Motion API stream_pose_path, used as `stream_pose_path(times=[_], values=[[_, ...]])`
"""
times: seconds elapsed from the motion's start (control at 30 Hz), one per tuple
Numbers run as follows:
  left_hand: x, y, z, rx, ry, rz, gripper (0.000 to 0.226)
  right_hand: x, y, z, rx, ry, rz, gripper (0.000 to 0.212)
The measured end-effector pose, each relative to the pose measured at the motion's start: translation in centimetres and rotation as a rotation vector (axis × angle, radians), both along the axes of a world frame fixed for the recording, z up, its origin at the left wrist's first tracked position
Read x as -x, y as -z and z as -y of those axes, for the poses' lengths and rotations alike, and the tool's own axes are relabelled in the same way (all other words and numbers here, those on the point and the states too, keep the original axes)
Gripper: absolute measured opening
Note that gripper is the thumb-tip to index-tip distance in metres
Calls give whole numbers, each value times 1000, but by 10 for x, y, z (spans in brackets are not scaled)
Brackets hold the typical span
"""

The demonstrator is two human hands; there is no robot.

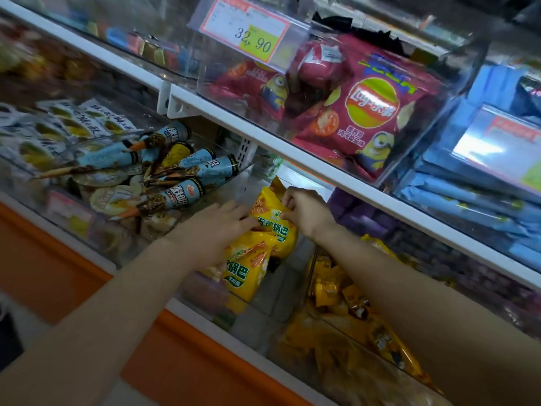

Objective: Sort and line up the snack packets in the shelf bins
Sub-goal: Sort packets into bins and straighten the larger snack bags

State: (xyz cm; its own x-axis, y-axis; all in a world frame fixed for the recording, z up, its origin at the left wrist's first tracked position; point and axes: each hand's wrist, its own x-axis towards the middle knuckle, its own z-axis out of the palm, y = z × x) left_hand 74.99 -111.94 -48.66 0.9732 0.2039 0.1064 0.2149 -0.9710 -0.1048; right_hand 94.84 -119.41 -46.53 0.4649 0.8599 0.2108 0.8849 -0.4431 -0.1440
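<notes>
Several yellow snack packets with green labels (263,227) stand in a clear shelf bin (272,291) on the lower shelf. My left hand (216,227) lies against the left side of the packets, its fingers reaching onto the front of one. My right hand (304,209) pinches the upper right edge of the rear yellow packet (268,202). A front yellow packet (246,271) leans forward below the hands.
Blue cone-shaped snack packs (175,171) fill the bin to the left. Small yellow packets (330,285) lie in the bin to the right. Above, a clear bin holds red chip bags (363,112) behind a price tag (251,33). Blue packs (474,189) sit further right.
</notes>
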Motion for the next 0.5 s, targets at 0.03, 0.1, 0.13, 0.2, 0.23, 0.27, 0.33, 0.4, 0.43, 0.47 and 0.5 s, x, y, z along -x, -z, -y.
stream_pose_path(times=[0.03,0.1,0.13,0.2,0.23,0.27,0.33,0.4,0.43,0.47,0.5], values=[[0,1,1,-15,4,15,92,1,0,0,-19,-11,6,19],[0,3,2,-27,4,37,92,0,-2,-2,-54,-29,12,18],[0,4,2,-28,5,43,92,0,-2,-2,-60,-36,7,19],[-1,5,3,-18,14,60,90,1,-2,-1,-31,-42,-7,22],[0,6,2,-3,22,76,89,2,-3,-1,-9,-49,13,26],[0,6,2,12,29,93,88,4,-4,0,-3,-63,58,31],[2,8,0,37,43,128,84,13,-9,4,-80,-149,136,33],[4,12,-2,74,46,169,80,27,-15,8,-97,-250,61,22],[4,13,-2,85,43,191,78,31,-17,10,-41,-279,-10,20],[4,16,-3,91,45,208,77,35,-18,11,31,-292,-79,19],[6,17,-4,104,56,230,76,36,-18,12,98,-299,-132,19]])
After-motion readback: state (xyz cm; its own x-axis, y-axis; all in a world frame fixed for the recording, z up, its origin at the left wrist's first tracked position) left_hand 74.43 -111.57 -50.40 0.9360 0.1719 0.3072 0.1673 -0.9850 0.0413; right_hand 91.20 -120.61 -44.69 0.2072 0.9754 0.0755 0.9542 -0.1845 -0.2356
